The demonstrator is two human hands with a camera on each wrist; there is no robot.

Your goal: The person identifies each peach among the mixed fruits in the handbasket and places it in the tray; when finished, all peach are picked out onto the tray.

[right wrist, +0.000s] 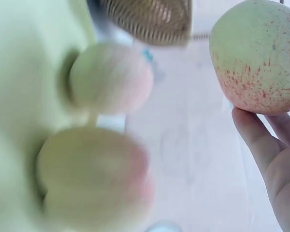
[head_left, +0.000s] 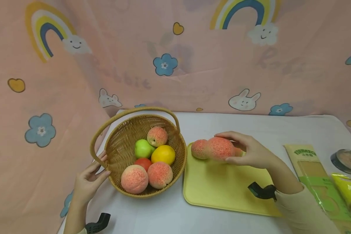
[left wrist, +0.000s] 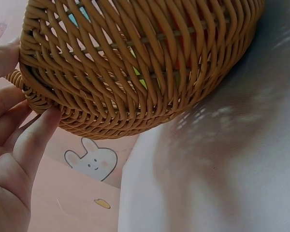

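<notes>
My left hand [head_left: 87, 182] pinches the wicker basket [head_left: 118, 143] at its left rim, by the foot of the arched handle [head_left: 134, 110]. Inside the basket lie several fruits: a green apple [head_left: 143, 149], a yellow lemon-like fruit [head_left: 163, 155], a partly covered red fruit [head_left: 143, 163] and peaches [head_left: 134, 179]. A red-speckled peach [right wrist: 258, 58] is held between the thumb and fingers of my right hand [head_left: 253, 152], raised over the back of the yellow tray [head_left: 222, 188]. Two more peaches rest on that tray, one at its left [head_left: 199, 149], the other [right wrist: 94, 179] largely hidden behind the held one in the head view.
Right of the tray lies a flat green-and-tan package [head_left: 318, 182]. Beyond it are a round, dark-rimmed container [head_left: 347, 161] and a shiny yellow packet [head_left: 349, 191]. A pink printed cloth [head_left: 193, 81] hangs behind the white table [head_left: 152, 214].
</notes>
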